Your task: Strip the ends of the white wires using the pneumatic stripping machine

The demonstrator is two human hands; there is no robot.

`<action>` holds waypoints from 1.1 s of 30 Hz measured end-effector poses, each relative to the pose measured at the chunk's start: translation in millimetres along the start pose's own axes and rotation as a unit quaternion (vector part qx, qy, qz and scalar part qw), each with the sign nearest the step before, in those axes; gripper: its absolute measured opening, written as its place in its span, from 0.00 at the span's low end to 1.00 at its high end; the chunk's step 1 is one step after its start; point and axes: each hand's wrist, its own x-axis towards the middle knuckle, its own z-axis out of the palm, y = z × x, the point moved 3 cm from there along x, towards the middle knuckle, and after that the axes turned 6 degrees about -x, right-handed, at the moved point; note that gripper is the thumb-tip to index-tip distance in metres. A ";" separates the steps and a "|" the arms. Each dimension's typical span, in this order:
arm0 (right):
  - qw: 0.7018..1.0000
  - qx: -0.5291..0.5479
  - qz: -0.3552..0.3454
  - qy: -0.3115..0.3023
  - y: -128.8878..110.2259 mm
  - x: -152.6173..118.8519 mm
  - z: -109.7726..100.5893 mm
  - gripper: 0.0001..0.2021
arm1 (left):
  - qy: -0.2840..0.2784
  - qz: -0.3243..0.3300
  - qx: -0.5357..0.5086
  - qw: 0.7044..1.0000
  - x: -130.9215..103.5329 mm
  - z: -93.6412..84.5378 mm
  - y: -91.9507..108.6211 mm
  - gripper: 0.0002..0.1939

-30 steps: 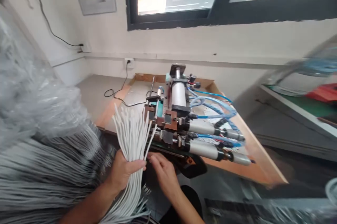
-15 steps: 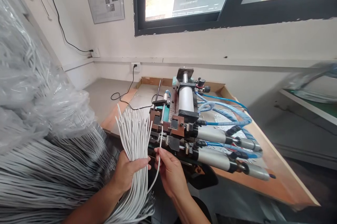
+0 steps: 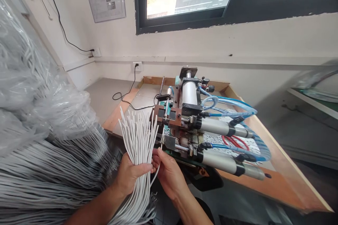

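My left hand (image 3: pixel 129 174) is wrapped around a thick bundle of white cables (image 3: pixel 138 140), whose cut ends fan upward and whose lengths hang below the fist. Just right of it, my right hand (image 3: pixel 169 170) pinches one single cable (image 3: pixel 157 172) between thumb and fingers. This cable's upper end stands at the front jaws of a pneumatic wire-stripping machine (image 3: pixel 189 93); its exact seat between the jaws is hard to make out. Brown jaw blocks (image 3: pixel 174 116) sit behind the front dark block (image 3: pixel 169 142), with a gap between them.
Long grey cables (image 3: pixel 52 179) under clear plastic wrapping (image 3: pixel 44 105) fill the left side. Air cylinders (image 3: pixel 224 161) stick out to the right, with blue hoses (image 3: pixel 253 112) and a red hose (image 3: pixel 236 142). White scraps lie on the wood-edged bench (image 3: pixel 290 191). A black power cord (image 3: pixel 124 96) runs behind.
The machine's brown rear jaws have drawn together and moved back from the front block, widening the gap. The red hose has come into sight. My right hand has moved slightly closer to the bundle.
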 end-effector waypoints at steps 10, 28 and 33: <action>0.989 -0.080 -0.061 0.106 6.0 -16.1 -12.6 0.12 | 0.045 0.000 0.016 0.999 -4.8 -7.1 -1.6 0.11; 0.991 -0.077 -0.003 0.107 14.3 -33.6 -19.7 0.13 | 0.060 -0.015 0.018 0.998 -2.6 -11.6 -4.7 0.10; 0.993 -0.107 -0.019 0.050 9.9 -19.9 -13.1 0.16 | 0.016 0.006 0.022 1.000 -3.9 -4.9 -3.9 0.11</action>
